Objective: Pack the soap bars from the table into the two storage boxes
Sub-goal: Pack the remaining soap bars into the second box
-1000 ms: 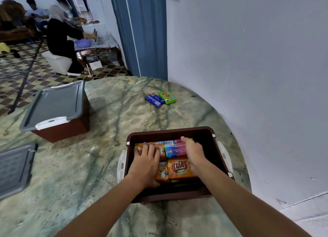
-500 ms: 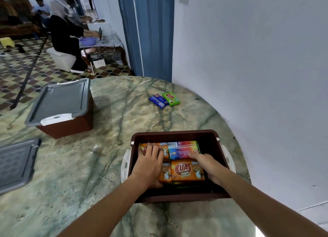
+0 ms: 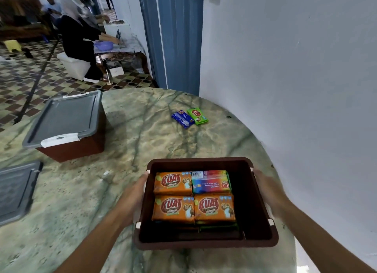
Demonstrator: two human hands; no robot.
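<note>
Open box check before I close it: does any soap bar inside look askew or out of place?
In the open box, three orange bars lie label-up and square. The multicoloured bar at the far right lies with its print upside down and barcode showing. Nothing is spilled or damaged.

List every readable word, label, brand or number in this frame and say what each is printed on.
"KUAT": far-left orange soap bar in the open brown box.
"KUAT": near-left orange soap bar.
"KUAT": near-right orange soap bar.
Multicoloured soap bar: barcode and small print, too small to read.
Blue soap bar and green soap bar on the table: red logos, too blurred to read.
</note>
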